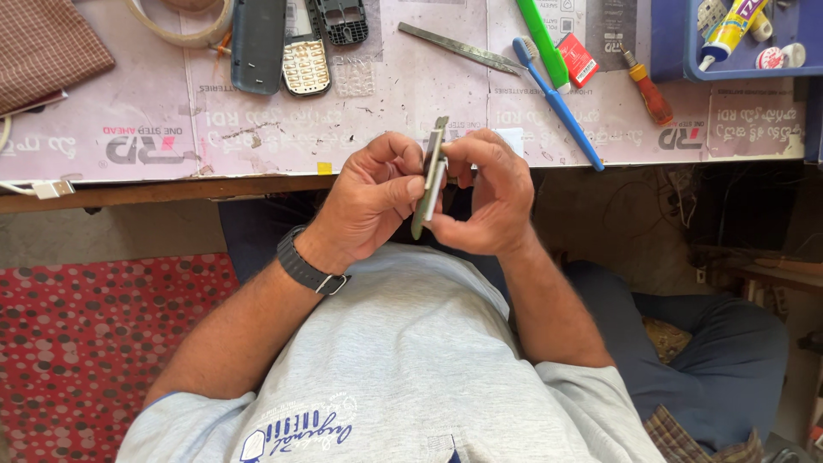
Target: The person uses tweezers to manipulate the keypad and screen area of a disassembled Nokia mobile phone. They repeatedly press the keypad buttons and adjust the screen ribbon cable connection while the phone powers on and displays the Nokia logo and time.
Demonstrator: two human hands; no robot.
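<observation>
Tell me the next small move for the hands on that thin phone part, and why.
Probably pry the thin grey phone part open along its edge: the left hand and the right hand both pinch it edge-on, thumbs at the seam.

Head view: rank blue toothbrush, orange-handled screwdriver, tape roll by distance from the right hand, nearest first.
From the right hand, which grips the thin phone part together with the left hand:
1. Blue toothbrush: just up-right of it, on the table.
2. Orange-handled screwdriver: further right, near the blue tray.
3. Tape roll: far top left.
</observation>
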